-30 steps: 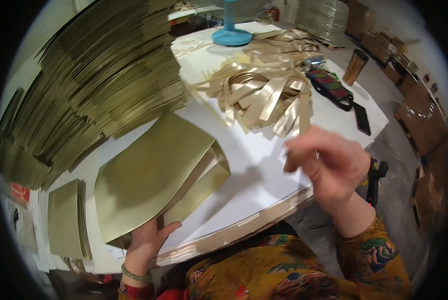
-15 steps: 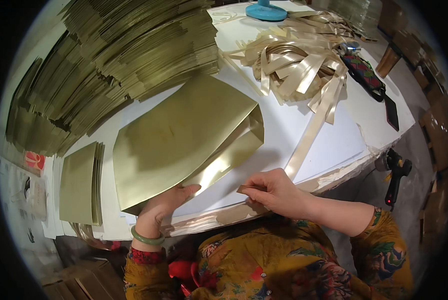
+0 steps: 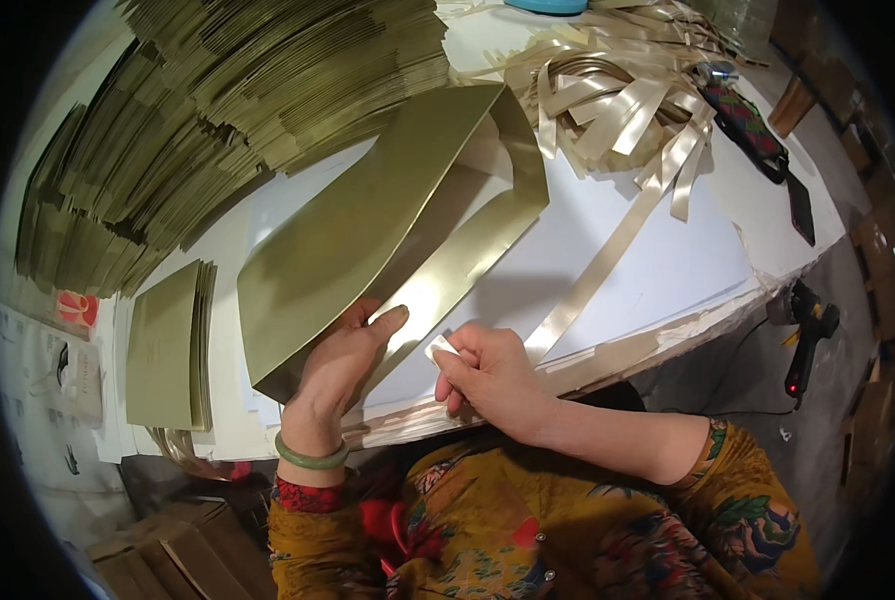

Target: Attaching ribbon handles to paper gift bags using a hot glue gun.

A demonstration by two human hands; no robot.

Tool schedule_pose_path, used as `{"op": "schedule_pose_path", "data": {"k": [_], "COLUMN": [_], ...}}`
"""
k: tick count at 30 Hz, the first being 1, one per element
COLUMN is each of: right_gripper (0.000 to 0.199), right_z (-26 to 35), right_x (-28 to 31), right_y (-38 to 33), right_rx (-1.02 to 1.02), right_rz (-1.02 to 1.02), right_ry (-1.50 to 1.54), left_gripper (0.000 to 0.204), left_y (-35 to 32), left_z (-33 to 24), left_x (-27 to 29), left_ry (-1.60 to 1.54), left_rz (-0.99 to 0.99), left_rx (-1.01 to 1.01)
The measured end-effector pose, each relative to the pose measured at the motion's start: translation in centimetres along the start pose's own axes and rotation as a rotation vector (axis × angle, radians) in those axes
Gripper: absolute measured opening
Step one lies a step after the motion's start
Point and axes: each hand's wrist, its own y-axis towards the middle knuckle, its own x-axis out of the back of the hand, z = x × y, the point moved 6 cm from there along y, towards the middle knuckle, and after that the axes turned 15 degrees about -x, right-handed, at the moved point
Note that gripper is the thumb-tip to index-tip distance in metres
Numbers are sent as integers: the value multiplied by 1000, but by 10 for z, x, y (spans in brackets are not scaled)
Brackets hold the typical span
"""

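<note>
A gold paper bag (image 3: 368, 220) lies tilted on the table, its mouth gaping toward the lower right. My left hand (image 3: 346, 350) grips the near edge of that mouth, thumb outside on the shiny inner panel and fingers hidden within. Just right of it, my right hand (image 3: 493, 378) pinches the end of a cream satin ribbon (image 3: 608, 262), close to the bag's opening but apart from it. From this hand the ribbon runs up to a bundle of similar ribbons (image 3: 618, 110).
Big stacks of flat gold bags (image 3: 258, 90) fill the far left. A smaller stack (image 3: 168, 350) stands at the near left. A phone with a patterned strap (image 3: 743, 130) lies at the right. A black hot-glue gun (image 3: 806, 335) hangs beyond the table edge (image 3: 608, 375).
The bag's mouth has been opened wider and its far end raised. My right hand has moved left toward the bag, drawing the ribbon end with it.
</note>
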Motion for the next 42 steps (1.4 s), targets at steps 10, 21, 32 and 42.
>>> {"op": "schedule_pose_path", "data": {"k": [10, 21, 32, 42], "right_gripper": [20, 22, 20, 22], "right_z": [-7, -12, -10, -12], "right_x": [-15, -22, -21, -31], "right_y": [0, 8, 10, 9], "right_rx": [44, 71, 29, -3], "right_rz": [-82, -84, -101, -44], "right_ry": [-27, 33, 19, 84], "left_gripper": [70, 72, 72, 25], "left_y": [-10, -5, -1, -3], "left_z": [-17, -14, -9, -26], "left_x": [-4, -10, -11, -17], "left_ry": [-38, -3, 70, -82], "left_rz": [-10, -4, 28, -166], "left_rx": [127, 43, 111, -31]}}
